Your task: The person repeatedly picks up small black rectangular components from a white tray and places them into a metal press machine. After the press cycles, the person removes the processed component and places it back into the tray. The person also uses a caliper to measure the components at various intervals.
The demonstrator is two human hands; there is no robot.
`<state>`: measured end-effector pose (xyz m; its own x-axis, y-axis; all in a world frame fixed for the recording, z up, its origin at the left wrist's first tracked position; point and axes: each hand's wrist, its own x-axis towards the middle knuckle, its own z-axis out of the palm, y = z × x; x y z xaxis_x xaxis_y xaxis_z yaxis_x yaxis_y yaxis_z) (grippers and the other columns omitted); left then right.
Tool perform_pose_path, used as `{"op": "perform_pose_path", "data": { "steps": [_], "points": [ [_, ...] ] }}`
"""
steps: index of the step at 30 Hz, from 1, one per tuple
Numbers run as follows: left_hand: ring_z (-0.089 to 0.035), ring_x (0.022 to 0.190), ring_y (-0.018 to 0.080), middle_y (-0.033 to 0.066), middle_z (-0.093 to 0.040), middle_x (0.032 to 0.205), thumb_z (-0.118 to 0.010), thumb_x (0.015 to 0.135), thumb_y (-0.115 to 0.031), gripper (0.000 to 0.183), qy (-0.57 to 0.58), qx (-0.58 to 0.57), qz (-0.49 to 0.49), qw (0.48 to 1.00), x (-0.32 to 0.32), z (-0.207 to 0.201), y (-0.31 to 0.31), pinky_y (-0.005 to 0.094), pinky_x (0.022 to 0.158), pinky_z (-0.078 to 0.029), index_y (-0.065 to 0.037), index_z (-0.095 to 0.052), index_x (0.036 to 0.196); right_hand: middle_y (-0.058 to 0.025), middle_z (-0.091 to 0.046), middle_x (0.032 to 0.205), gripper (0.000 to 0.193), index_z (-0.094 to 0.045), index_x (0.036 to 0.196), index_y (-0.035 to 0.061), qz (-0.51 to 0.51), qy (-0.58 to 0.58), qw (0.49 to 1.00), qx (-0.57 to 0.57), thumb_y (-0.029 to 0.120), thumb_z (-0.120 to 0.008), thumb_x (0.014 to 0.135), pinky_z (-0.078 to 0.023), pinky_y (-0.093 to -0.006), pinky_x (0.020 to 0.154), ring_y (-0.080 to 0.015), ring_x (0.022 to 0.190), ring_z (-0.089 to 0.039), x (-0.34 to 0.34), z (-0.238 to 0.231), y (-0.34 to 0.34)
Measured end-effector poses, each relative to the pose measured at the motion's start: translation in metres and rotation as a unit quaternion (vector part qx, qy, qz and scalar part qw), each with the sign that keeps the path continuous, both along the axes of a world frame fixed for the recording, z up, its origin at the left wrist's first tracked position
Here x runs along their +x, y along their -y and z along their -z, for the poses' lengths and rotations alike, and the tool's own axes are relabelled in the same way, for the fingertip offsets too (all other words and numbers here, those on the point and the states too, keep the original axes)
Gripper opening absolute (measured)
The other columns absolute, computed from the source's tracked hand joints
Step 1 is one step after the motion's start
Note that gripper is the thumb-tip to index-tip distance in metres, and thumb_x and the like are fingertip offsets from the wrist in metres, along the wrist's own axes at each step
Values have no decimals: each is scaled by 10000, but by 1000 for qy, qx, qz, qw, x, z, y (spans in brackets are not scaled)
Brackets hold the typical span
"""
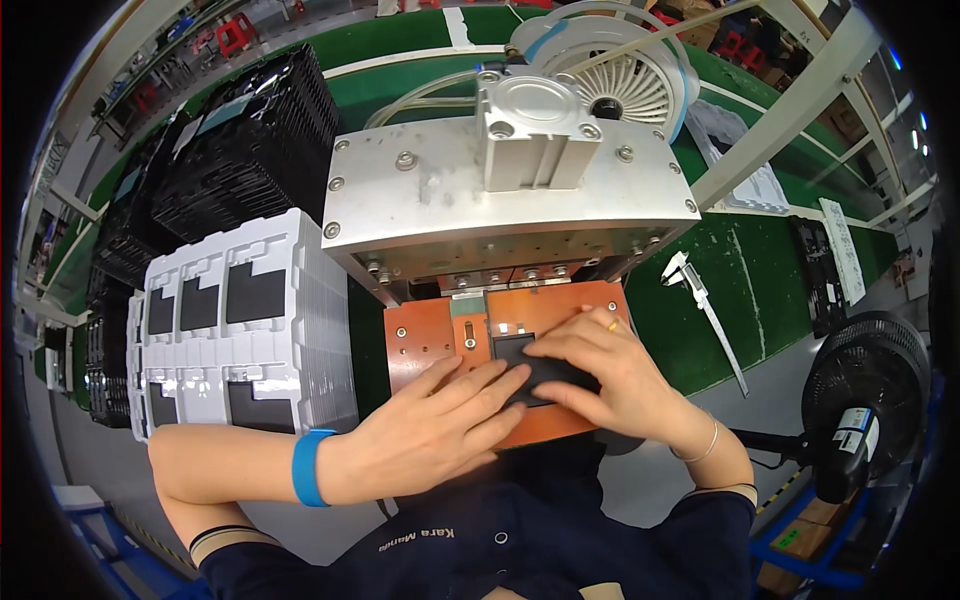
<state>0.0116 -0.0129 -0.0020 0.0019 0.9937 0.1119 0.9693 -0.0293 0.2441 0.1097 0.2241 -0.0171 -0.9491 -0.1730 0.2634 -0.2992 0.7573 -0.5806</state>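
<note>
A flat black piece [545, 375] lies on the orange plate [430, 345] of a bench press, at the plate's near middle. My right hand [615, 370] holds it from the right, with thumb and fingers on its surface. From the left, my left hand [440, 425] reaches over with fingers stretched out, and its fingertips touch the piece's left edge. Part of the piece is hidden under my right hand. Behind the plate stands the press's silver metal housing [420, 200], topped by a square cylinder block [540, 125].
Stacked white trays [215, 245] holding black pieces stand at my left, with black tray stacks [245, 150] behind. A caliper [710, 320] lies on the green bench to the right. One black fan [860, 400] is near right; a white fan [620, 85] stands behind the press.
</note>
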Motion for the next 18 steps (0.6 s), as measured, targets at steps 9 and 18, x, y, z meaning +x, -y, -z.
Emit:
{"op": "perform_pose_path", "data": {
  "steps": [9, 18],
  "points": [
    [-410, 1369, 285, 170, -428, 1475, -616, 903, -443, 609, -17, -43, 17, 999, -1, 9, 2, 506, 1103, -320, -107, -483, 1393, -17, -558, 929, 305, -706, 1073, 111, 23, -120, 973, 198, 110, -688, 769, -417, -357, 784, -221, 865, -517, -16, 13, 15],
    [-423, 1356, 265, 151, -451, 1458, -600, 914, -438, 585, -33, -47, 18, 998, -2, 8, 3, 500, 1106, -307, -113, -486, 1387, -49, -644, 1052, 278, -666, 983, 58, 30, -166, 978, 122, 98, -719, 713, -465, -382, 839, -240, 995, -588, -18, 23, 11]
  ]
}}
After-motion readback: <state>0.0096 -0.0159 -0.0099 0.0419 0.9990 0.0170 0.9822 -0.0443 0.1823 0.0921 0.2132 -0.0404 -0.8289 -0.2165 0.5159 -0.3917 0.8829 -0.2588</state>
